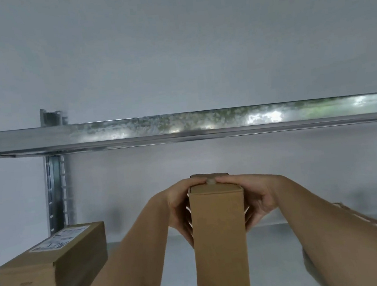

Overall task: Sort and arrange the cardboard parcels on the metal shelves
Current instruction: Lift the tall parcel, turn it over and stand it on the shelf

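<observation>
Both hands on the tall parcel (219,232), one each side near its top: my left hand (180,209) wraps the left face, my right hand (261,199) the right face, thumbs meeting on the top edge. So each grip is grasping the parcel, fingers curled round its far side. Parcel sits centre, near me, in the bay between the lower shelf (275,261) and the upper shelf beam (181,125); whether its base touches the shelf I can't tell, it's cut off by the frame edge.

Risks, my guess: narrow upright box held high up, so the bottom could swing or tip if I push in unevenly. The top could also clip the beam if lifted too much. Smooth cardboard may slide in the palms.

Materials: plain brown matte cardboard, sharp square edges. Second parcel (50,269) lies long on the left, with a white label (61,240) on top. Beam is mottled shiny galvanised steel; slotted upright post (55,192) far left. Another cardboard edge (375,224) shows behind my right forearm.
</observation>
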